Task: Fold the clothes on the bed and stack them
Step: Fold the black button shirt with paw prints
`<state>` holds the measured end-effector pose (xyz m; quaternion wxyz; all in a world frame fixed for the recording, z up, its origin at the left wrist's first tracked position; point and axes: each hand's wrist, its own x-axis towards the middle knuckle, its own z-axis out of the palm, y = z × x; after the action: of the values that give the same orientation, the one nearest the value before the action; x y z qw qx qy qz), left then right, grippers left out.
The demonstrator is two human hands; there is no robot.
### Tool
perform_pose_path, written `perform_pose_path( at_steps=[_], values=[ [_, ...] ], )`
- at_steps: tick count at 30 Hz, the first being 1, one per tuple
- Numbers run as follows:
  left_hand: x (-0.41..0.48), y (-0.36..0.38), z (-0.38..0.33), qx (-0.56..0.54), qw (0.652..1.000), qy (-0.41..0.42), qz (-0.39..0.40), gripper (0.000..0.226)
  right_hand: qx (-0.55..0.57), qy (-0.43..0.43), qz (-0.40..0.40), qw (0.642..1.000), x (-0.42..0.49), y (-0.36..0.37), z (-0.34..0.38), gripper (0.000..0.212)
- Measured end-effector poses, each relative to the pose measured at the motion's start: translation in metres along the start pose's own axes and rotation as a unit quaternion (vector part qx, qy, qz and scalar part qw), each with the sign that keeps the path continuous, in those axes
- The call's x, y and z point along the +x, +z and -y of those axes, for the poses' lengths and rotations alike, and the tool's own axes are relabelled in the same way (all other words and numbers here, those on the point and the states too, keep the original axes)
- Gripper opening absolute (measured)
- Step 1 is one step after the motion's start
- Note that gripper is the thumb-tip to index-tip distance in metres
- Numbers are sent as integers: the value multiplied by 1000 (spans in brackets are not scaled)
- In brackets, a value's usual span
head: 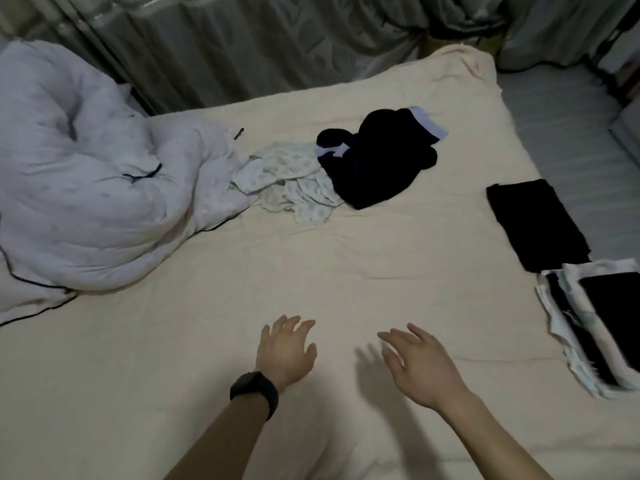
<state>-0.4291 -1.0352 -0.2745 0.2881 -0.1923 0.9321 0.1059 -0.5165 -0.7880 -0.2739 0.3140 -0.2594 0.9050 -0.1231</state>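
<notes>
Mid-bed, two garments lie unfolded: a crumpled dark garment [377, 157] with pale cuffs, touching a patterned pale garment [294, 185]. At the right edge of the bed [242, 271], a folded black piece [536, 226] and a stack [595, 327], apparently of several items, are done. My left grip [285, 351] and right grip [422, 368] hover spread, empty.
</notes>
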Motion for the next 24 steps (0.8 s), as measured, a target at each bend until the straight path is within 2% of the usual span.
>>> perform_pose_path(
  at_steps=[6,11,14,17,19,21,24],
  values=[
    [105,58,14,83,991,49,91,58,-5,33,45,998,76,53,-11,46],
    [189,96,25,86,991,70,76,67,9,60,89,994,164,81,-40,48],
    [231,115,28,47,995,69,61,73,-44,55,45,997,238,82,-65,49],
    [251,131,31,35,995,64,67,69,-43,107,15,993,296,86,-88,64],
    [260,133,30,47,996,75,22,62,-43,130,-10,991,317,103,-106,68],
    [270,124,27,58,992,107,-41,57,-70,122,-77,987,320,127,-117,68],
    [311,98,14,68,970,193,-127,54,-74,98,-218,968,329,161,-128,65]
  ],
)
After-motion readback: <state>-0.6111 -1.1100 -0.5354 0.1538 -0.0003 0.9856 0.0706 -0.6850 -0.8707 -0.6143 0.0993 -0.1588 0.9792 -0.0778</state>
